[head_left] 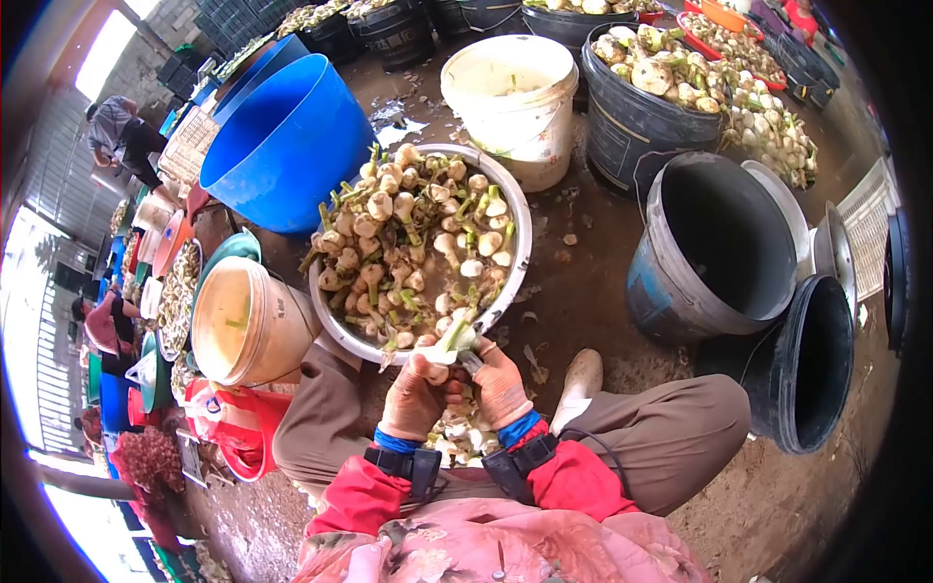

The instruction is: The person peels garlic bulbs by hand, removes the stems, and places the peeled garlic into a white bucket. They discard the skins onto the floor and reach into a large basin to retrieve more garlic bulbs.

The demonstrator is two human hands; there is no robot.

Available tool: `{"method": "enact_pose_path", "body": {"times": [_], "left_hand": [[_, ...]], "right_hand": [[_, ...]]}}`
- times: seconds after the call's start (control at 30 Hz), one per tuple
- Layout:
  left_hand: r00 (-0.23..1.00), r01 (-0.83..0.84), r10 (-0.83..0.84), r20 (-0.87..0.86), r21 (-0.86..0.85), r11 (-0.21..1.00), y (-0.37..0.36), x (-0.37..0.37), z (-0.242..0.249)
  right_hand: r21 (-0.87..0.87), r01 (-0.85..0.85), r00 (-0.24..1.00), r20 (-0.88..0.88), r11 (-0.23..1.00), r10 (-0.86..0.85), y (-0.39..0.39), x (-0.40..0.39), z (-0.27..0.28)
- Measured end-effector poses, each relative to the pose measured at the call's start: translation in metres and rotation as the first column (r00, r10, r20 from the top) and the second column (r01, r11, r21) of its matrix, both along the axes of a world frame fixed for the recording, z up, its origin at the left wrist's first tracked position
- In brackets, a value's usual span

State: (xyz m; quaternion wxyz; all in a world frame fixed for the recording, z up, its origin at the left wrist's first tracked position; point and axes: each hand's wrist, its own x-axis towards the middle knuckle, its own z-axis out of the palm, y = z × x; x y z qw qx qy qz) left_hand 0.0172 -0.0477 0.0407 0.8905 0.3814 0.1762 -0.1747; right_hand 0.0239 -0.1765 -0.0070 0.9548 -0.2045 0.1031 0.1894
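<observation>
My left hand (412, 398) is closed around a garlic bulb (437, 373) with a pale green stem, held just over the near rim of a wide basin (523, 238). Close beside it, my right hand (501, 387) grips a small grey tool (470, 360) that looks like a short knife; its tip meets the stem and is partly hidden. Garlic bulbs (379, 206) with cut green stems fill the basin. Below my hands, between my legs, lies a pile of pale garlic pieces or peelings (457, 432), partly covered by my wrists.
A blue tub (282, 146) and a cream bucket (225, 325) stand at left. A white bucket (515, 107) and a black bucket heaped with garlic (641, 131) stand beyond the basin. Dark buckets (671, 282) are at right. Other people (124, 136) work at far left.
</observation>
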Motion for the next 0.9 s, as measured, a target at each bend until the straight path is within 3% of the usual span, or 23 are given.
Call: {"method": "enact_pose_path", "body": {"times": [0.03, 0.07, 0.13, 0.17, 0.2, 0.27, 0.3, 0.33, 0.37, 0.43, 0.5, 0.53, 0.6, 0.63, 0.67, 0.7, 0.73, 0.77, 0.8, 0.83, 0.87, 0.9], "left_hand": [[0.994, 0.011, -0.021, 0.106, 0.096, 0.995, -0.002, -0.001, 0.003], [0.994, 0.013, -0.023, 0.103, 0.099, 0.995, 0.002, -0.002, 0.001], [0.971, 0.015, -0.123, 0.206, 0.461, 0.887, 0.013, -0.005, -0.012], [0.937, -0.045, -0.159, 0.312, 0.560, 0.828, 0.012, -0.003, -0.020], [0.938, -0.044, -0.160, 0.309, 0.560, 0.828, 0.015, -0.006, -0.023], [0.930, -0.152, -0.087, 0.356, 0.593, 0.791, 0.016, -0.009, -0.022], [0.939, -0.188, -0.053, 0.339, 0.639, 0.745, 0.016, -0.009, -0.014], [0.946, -0.224, 0.033, 0.322, 0.579, 0.784, 0.013, -0.007, -0.011], [0.934, -0.275, 0.070, 0.350, 0.579, 0.767, 0.012, -0.008, -0.015], [0.919, -0.328, 0.109, 0.379, 0.580, 0.746, 0.018, -0.004, -0.036], [0.839, -0.472, 0.017, 0.544, 0.713, 0.518, 0.024, 0.003, -0.058], [0.840, -0.474, 0.022, 0.543, 0.713, 0.517, 0.027, 0.003, -0.061], [0.938, -0.207, -0.028, 0.346, 0.622, 0.755, 0.031, 0.008, -0.048], [0.992, -0.080, 0.041, 0.118, 0.349, 0.934, 0.034, 0.013, -0.033], [0.992, -0.013, 0.014, -0.123, 0.007, 1.000, 0.034, 0.017, -0.011], [0.979, 0.062, -0.087, -0.183, -0.141, 0.988, 0.047, 0.019, -0.022], [0.955, 0.126, -0.195, -0.221, -0.291, 0.948, 0.058, 0.023, -0.034], [0.957, 0.128, -0.195, -0.214, -0.290, 0.948, 0.051, 0.022, -0.026], [0.979, 0.049, -0.066, -0.192, -0.093, 0.994, 0.038, 0.019, -0.011], [0.987, -0.043, 0.058, -0.148, 0.103, 0.994, 0.030, 0.016, -0.003], [0.988, -0.040, 0.055, -0.147, 0.102, 0.994, 0.031, 0.014, -0.005], [0.992, -0.069, 0.091, -0.089, 0.232, 0.970, 0.033, 0.010, -0.009]], "right_hand": [[-0.019, 0.011, 1.000, -0.011, 1.000, -0.011, 0.003, 0.003, -0.010], [-0.037, 0.020, 1.000, -0.022, 0.999, -0.021, 0.003, 0.005, -0.009], [0.025, -0.059, 0.998, 0.033, 0.998, 0.059, -0.003, 0.006, -0.005], [-0.054, -0.141, 0.989, 0.040, 0.989, 0.143, -0.003, 0.006, -0.006], [-0.133, -0.220, 0.973, 0.040, 0.966, 0.227, -0.003, 0.006, -0.006], [-0.118, -0.354, 0.935, -0.041, 0.928, 0.351, -0.002, 0.001, -0.002], [-0.193, -0.337, 0.936, 0.037, 0.921, 0.351, 0.002, -0.003, -0.005], [-0.265, -0.314, 0.928, 0.115, 0.912, 0.353, 0.008, -0.005, -0.008], [-0.201, -0.323, 0.941, 0.039, 0.925, 0.337, 0.010, -0.006, -0.005], [-0.258, -0.308, 0.946, 0.024, 0.916, 0.324, 0.013, -0.006, -0.002], [-0.318, -0.289, 0.951, 0.010, 0.903, 0.308, 0.014, -0.005, -0.002], [-0.353, -0.253, 0.958, 0.036, 0.901, 0.284, 0.015, -0.005, -0.005], [-0.386, -0.225, 0.961, 0.064, 0.895, 0.269, 0.015, -0.005, -0.004], [-0.427, -0.197, 0.965, 0.078, 0.882, 0.252, 0.014, -0.005, 0.000], [-0.467, -0.161, 0.969, 0.090, 0.870, 0.228, 0.013, -0.006, 0.002], [-0.325, -0.182, 0.973, 0.077, 0.928, 0.218, 0.021, -0.008, -0.007], [-0.414, -0.173, 0.955, 0.152, 0.894, 0.255, 0.024, -0.011, -0.009], [-0.489, -0.170, 0.940, 0.179, 0.856, 0.289, 0.020, -0.010, 0.001], [-0.559, -0.158, 0.927, 0.199, 0.814, 0.317, 0.014, -0.009, 0.009], [-0.559, -0.155, 0.930, 0.197, 0.815, 0.311, 0.009, -0.008, 0.008], [-0.498, -0.185, 0.947, 0.140, 0.847, 0.289, 0.003, -0.006, 0.007], [-0.433, -0.211, 0.959, 0.084, 0.876, 0.272, 0.000, -0.004, 0.006]]}}
